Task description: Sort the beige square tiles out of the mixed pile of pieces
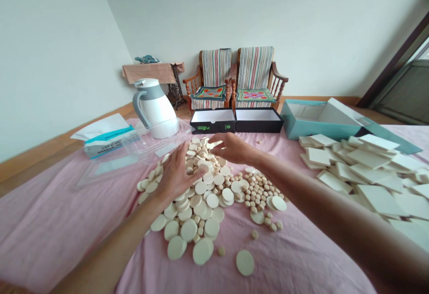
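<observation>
A heap of pale round wooden discs (188,230) lies on the pink cloth (295,258) in front of me. My left hand (174,175) rests at the heap's left side, fingers stretched out and thumb spread away over the discs. At the far side of the heap is my right hand (231,148), its fingers curved and apart, pointing left. I see nothing gripped in either hand, though some fingertips are hard to make out against the discs. Small wooden cubes (261,191) are gathered right of the discs, below my right wrist, with a few strays nearer me.
Square wooden tiles (372,157) are piled at the right, before an open teal box (301,122). Two black open boxes (214,126) stand at the back. On the left are a white-grey jug (157,111), a tissue pack (109,141) and clear plastic trays (100,166).
</observation>
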The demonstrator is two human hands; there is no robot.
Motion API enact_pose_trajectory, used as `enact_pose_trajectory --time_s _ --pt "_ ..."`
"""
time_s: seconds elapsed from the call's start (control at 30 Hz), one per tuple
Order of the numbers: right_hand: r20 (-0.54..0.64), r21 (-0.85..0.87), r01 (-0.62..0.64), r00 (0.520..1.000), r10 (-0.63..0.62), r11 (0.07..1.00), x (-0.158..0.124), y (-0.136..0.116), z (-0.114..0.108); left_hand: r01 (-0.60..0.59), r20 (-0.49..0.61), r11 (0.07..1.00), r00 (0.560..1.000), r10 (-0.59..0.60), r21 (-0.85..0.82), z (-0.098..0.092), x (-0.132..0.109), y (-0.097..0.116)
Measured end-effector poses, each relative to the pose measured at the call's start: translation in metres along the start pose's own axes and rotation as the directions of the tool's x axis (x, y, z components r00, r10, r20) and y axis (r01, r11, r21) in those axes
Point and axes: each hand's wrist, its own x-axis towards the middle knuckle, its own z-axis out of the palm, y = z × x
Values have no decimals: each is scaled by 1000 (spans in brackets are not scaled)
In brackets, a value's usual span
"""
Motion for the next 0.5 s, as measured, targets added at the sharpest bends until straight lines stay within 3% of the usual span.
enact_pose_trajectory --time_s 0.1,0.17,0.2,0.27,0.3,0.37,0.43,0.5 --pt "50 -122 -56 997 63 991 -44 37 -29 -137 -79 990 988 135 -26 -16 -6 17" --pt "101 -235 -102 986 129 967 -77 60 -46 -299 29 941 951 307 -156 -28 -14 38" --pt "115 -288 -116 981 155 950 -94 70 -52 -393 132 882 891 435 -260 -34 -20 50" --pt "159 -344 -101 974 164 933 -124 86 -60 -482 322 759 704 633 -438 -43 -32 75" --pt "179 -358 -81 972 153 930 -136 93 -62 -507 378 711 612 695 -486 -45 -39 86" --pt "185 -374 -45 975 123 926 -157 104 -59 -565 413 649 501 761 -510 -46 -50 104" --pt "120 -400 -61 986 119 914 -169 111 -50 -600 443 645 471 763 -473 -43 -57 115" --pt "38 -424 -97 991 125 900 -174 114 -38 -594 468 686 507 724 -420 -40 -59 119"
